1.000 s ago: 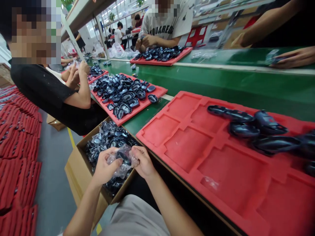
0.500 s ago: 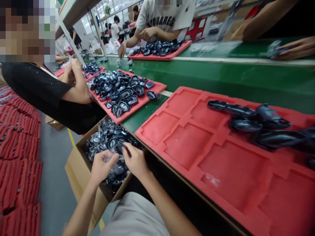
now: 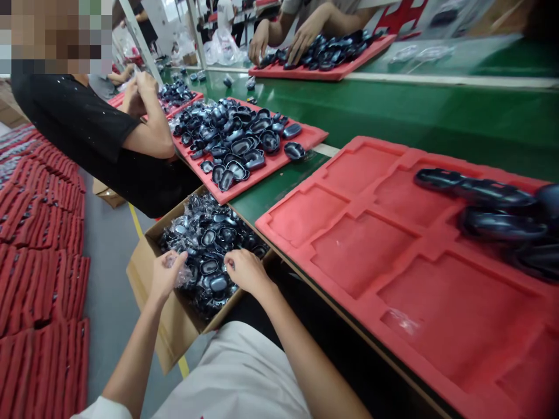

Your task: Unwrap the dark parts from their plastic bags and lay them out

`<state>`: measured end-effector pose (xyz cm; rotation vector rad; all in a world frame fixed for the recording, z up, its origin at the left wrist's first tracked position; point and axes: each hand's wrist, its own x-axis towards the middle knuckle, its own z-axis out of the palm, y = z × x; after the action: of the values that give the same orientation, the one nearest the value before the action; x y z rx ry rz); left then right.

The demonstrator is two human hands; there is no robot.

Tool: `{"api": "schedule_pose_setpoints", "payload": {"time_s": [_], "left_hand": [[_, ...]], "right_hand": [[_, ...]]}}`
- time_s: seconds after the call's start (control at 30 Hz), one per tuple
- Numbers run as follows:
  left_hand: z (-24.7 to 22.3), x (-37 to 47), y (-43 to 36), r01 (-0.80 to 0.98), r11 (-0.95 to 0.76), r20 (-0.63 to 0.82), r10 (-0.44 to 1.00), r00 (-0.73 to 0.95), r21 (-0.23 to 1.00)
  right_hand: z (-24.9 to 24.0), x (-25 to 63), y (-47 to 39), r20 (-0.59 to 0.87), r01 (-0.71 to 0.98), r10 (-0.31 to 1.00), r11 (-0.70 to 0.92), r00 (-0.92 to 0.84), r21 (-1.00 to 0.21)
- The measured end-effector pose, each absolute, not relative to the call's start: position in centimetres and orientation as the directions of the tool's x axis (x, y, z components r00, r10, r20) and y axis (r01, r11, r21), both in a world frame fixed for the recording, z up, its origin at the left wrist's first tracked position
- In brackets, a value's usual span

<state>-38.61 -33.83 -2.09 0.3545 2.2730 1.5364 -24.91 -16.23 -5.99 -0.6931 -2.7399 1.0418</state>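
Note:
My left hand (image 3: 167, 273) is closed around a crumpled clear plastic bag (image 3: 184, 274) at the left side of an open cardboard box (image 3: 152, 238). My right hand (image 3: 247, 270) is over the box's right side, its fingers curled in a pinch; whatever is between them, if anything, cannot be made out. Below both hands, the box holds many glossy dark-blue oval plastic shells (image 3: 218, 283), with clear wrapping among them at the left and back.
A red moulded tray (image 3: 362, 250) on the green table (image 3: 349, 105) carries dark parts (image 3: 502, 224). Another red tray (image 3: 301, 137) holds piled shells. A co-worker in black (image 3: 82, 116) stands left; another person's hands (image 3: 301, 41) work across the table. Red trays (image 3: 39, 279) are stacked on the floor.
My hands have moved apart, the left keeping the clear plastic. The dark piece seen at my right fingertips no longer shows there. The view has shifted, and the person opposite now has both hands at their tray.

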Motion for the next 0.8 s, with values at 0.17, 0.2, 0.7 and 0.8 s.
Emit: {"api": "schedule_pose_setpoints", "payload": {"time_s": [0.17,0.2,0.7,0.8], "left_hand": [[-2.4,-38.1,-33.2,0.014,0.397,-0.188,0.466,-0.865,0.918],[-2.3,-38.0,-33.1,0.03,0.399,-0.183,0.485,-0.855,0.917],[-1.7,-38.8,-31.7,0.297,0.458,-0.044,0.599,-0.8,0.838],[-0.2,-39.6,-31.3,0.385,0.472,-0.017,0.649,-0.76,0.793]], "right_hand": [[-6.8,-24.6,-17.2,-0.144,0.421,0.415,0.721,-0.898,-0.551],[-6.9,-24.8,-17.3,-0.153,0.419,0.406,0.722,-0.901,-0.551],[-5.6,-25.4,-16.7,0.062,0.36,0.555,0.615,-0.829,-0.702],[-5.6,-25.3,-16.7,0.097,0.33,0.541,0.635,-0.836,-0.698]]}}
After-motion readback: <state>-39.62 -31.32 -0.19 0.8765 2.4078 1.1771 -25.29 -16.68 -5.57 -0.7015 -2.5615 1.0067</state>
